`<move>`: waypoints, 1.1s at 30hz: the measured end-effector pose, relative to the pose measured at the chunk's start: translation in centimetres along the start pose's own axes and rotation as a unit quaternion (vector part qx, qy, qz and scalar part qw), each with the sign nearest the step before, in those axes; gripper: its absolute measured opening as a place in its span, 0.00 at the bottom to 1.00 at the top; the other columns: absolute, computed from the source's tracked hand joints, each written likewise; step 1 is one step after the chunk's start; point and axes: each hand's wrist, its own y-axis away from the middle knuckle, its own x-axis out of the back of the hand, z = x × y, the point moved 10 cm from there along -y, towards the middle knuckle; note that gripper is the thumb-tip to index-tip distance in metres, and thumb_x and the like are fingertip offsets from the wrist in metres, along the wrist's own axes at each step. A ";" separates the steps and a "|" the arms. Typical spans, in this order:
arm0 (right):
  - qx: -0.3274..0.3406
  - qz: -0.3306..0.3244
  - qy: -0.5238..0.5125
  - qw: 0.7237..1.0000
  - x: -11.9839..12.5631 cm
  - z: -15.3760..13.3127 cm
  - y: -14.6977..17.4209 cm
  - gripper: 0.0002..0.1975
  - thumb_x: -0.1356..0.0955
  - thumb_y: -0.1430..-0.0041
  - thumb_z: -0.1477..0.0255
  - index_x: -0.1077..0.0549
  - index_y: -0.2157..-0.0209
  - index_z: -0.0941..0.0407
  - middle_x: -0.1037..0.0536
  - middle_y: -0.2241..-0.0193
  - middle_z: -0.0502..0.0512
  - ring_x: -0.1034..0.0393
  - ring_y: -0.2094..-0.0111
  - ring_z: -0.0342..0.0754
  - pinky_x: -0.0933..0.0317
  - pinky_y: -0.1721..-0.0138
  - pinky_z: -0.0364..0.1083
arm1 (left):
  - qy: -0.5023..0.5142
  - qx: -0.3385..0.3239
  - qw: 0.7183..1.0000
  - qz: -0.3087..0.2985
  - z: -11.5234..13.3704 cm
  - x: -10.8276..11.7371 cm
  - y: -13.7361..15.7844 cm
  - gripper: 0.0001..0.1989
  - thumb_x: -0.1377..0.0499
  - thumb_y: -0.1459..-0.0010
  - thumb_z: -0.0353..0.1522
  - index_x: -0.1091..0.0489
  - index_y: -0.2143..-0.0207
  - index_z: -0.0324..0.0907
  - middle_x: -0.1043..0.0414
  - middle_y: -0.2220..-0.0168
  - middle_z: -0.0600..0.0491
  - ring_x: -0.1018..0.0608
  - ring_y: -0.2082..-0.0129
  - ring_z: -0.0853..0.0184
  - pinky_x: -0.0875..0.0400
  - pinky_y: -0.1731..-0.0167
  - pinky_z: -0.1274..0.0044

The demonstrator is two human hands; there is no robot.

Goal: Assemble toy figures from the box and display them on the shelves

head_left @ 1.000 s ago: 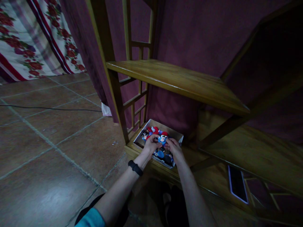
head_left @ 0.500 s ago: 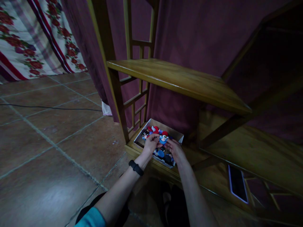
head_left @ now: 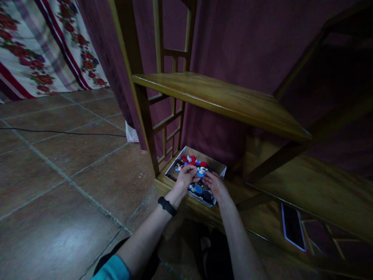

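Both hands hold a small toy figure (head_left: 201, 171) in blue and white over an open cardboard box (head_left: 219, 166). My left hand (head_left: 186, 177) pinches its left side, and a black band circles that wrist. From the right, the fingers of my right hand (head_left: 215, 183) close on the same figure. Several more figures lie in the box: red and white ones (head_left: 190, 159) behind my hands, blue and dark ones (head_left: 198, 189) in front. Parts of the box floor and some figures are hidden beneath my hands.
The box rests on the low level of a wooden stand (head_left: 163, 186). A wooden shelf (head_left: 215, 97) juts out above and behind it. To the right lies a phone (head_left: 293, 226). A dark cable (head_left: 64, 132) crosses the tiled floor (head_left: 43, 182) at left; purple curtains (head_left: 221, 46) hang behind.
Almost nothing differs. Both hands stay on the toy figure over the box, with only a very slight shift of the view.
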 end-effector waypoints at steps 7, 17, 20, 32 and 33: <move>-0.027 0.007 -0.005 1.000 -0.1 0.4 0.2 0.13 0.28 0.60 0.65 0.28 0.71 0.55 0.23 0.72 0.51 0.29 0.72 0.44 0.36 0.70 0.42 | -0.006 0.003 1.000 0.009 -0.3 0.3 -0.2 0.12 0.37 0.55 0.35 0.33 0.72 0.37 0.31 0.76 0.55 0.28 0.80 0.76 0.29 0.77 0.82; 0.022 -0.015 0.018 0.999 -0.9 -0.4 0.6 0.14 0.28 0.60 0.64 0.29 0.70 0.54 0.25 0.75 0.48 0.31 0.73 0.42 0.36 0.68 0.43 | 0.075 0.038 0.995 0.045 -1.2 1.1 -0.4 0.06 0.39 0.52 0.30 0.34 0.74 0.37 0.35 0.81 0.58 0.32 0.82 0.78 0.29 0.78 0.83; 0.033 -0.037 0.028 0.998 -1.2 -0.3 0.4 0.14 0.28 0.61 0.65 0.29 0.69 0.53 0.25 0.73 0.47 0.31 0.73 0.41 0.37 0.68 0.42 | 0.090 0.048 0.994 0.044 -1.4 1.1 -0.4 0.05 0.40 0.51 0.28 0.34 0.74 0.37 0.36 0.82 0.58 0.32 0.83 0.78 0.29 0.78 0.83; 0.018 -0.031 0.005 0.999 -1.0 0.1 0.3 0.14 0.27 0.62 0.65 0.30 0.71 0.53 0.26 0.75 0.47 0.32 0.74 0.41 0.37 0.71 0.41 | 0.098 0.079 0.990 0.055 -1.8 1.3 -0.3 0.03 0.41 0.51 0.21 0.32 0.74 0.35 0.30 0.78 0.53 0.28 0.81 0.76 0.28 0.76 0.83; 0.015 -0.030 -0.001 0.999 -1.0 0.2 0.3 0.14 0.27 0.62 0.65 0.30 0.71 0.53 0.26 0.75 0.47 0.32 0.74 0.41 0.37 0.71 0.41 | 0.100 0.082 0.990 0.057 -1.8 1.3 -0.3 0.03 0.41 0.51 0.21 0.32 0.74 0.34 0.30 0.78 0.53 0.27 0.81 0.76 0.28 0.76 0.83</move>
